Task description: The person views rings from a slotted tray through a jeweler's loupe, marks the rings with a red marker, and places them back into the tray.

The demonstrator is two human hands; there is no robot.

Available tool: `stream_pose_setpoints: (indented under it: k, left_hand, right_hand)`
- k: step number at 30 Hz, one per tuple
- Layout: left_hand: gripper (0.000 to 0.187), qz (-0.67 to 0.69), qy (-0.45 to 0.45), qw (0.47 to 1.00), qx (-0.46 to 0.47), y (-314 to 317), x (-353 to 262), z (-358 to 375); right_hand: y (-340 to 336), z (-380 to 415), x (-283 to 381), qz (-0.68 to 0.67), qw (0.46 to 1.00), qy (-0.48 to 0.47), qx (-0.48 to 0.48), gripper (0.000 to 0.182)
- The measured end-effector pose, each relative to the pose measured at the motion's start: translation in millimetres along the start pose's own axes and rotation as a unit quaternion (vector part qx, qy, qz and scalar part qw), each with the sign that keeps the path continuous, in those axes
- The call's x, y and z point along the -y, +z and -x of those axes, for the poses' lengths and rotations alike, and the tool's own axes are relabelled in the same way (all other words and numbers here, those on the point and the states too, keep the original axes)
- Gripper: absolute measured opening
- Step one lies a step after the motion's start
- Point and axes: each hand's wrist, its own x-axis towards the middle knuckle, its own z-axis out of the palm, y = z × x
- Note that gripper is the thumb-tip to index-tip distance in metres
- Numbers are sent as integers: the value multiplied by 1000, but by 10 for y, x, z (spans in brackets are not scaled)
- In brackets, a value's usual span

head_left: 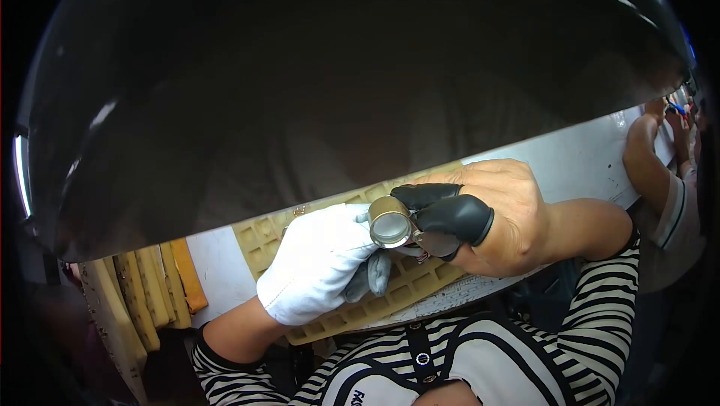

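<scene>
My left hand [319, 260], in a white glove with grey fingertips, is closed at the left side of a small round brass-rimmed loupe [390, 224]. What its fingers pinch is too small to make out. My right hand [487, 215], with black covers on its fingers, is closed around the loupe's right side. Both hands are close together over a beige tray [259, 242] with many square compartments. Something small and shiny shows just below the loupe, partly hidden by the fingers.
A large dark shiny panel [337, 91] covers the upper view. Several yellowish slabs [142, 286] stand at the left beside an orange piece [185, 275]. The white tabletop [589, 158] runs right, where another person's arm [645, 158] rests near its edge.
</scene>
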Motion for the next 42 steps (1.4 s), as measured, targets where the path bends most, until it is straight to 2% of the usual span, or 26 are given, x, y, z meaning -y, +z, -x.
stream_pose_setpoints:
  k: [3, 5, 8, 12, 14, 21, 23, 24, 27, 29, 32, 39, 41, 42]
  left_hand:
    - [22, 11, 16, 1000, -22, 14, -60, -3]
    - [29, 184, -146, 972, -14, -10, -118, -29]
    - [38, 202, -131, 970, -42, 31, -134, -39]
    - [37, 223, -128, 966, -34, 23, -159, -35]
    - [37, 250, -155, 955, -35, 21, -173, -38]
    - [31, 232, -138, 962, -34, 32, -103, -48]
    - [28, 156, -65, 985, -28, 28, -95, -43]
    - [28, 156, -65, 985, -29, 33, -84, -40]
    - [25, 179, -72, 980, -39, 49, -87, -43]
    - [26, 299, -114, 947, -36, 45, -141, -46]
    - [29, 340, -132, 930, -45, 69, -113, -46]
    - [27, 305, -148, 938, -73, 98, -193, -69]
    - [19, 210, -159, 958, -111, 106, -291, -66]
    - [19, 210, -159, 958, -111, 108, -260, -62]
  right_hand:
    - [-23, -12, 17, -6, 1000, 3, 6, 21]
    - [-28, -12, 18, -12, 1000, 9, 13, 21]
    - [-8, -3, 8, 3, 1000, -3, 6, 21]
    - [-8, 2, 4, -9, 1000, 2, -1, 20]
    - [-4, 3, -1, -14, 1000, 3, 2, 20]
    - [-6, 10, -10, 9, 1000, -17, -8, 19]
    - [-16, -4, 6, 9, 1000, -14, 0, 18]
    - [-11, -16, 13, 7, 1000, -5, -5, 17]
    - [-11, -35, 23, 9, 1000, 0, -13, 13]
    - [-16, -45, 35, 12, 1000, -3, -16, 12]
    - [-26, -61, 49, 5, 1000, 7, -14, 10]
    - [-31, -47, 48, 19, 1000, -10, -23, 10]
    - [-36, -46, 51, 16, 1000, -11, -19, 10]
    - [-36, -46, 53, 10, 1000, -7, -18, 10]
